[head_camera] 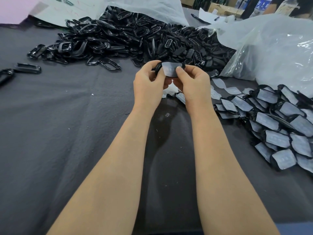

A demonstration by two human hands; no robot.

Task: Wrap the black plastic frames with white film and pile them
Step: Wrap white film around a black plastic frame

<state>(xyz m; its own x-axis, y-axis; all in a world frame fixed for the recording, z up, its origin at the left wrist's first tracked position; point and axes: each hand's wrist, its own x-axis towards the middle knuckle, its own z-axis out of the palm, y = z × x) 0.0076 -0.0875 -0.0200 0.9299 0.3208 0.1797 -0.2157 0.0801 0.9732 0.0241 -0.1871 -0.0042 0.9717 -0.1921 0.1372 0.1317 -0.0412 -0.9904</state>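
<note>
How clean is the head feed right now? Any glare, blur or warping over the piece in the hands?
Head view: even light, a soft shadow on the cloth between the forearms; glare on the clear bag, glints on the loose heap; wide-angle warp toward the edges; frame and film, pinched by left hand and right hand, look sharp; far background soft.

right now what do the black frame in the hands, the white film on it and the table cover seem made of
The frame looks like hard moulded plastic, glossy black with sharp highlights. The film seems thin plastic sheet, milky and semi-matt, bending over the frame. The table cover is probably cloth, matt grey with soft creases.
</note>
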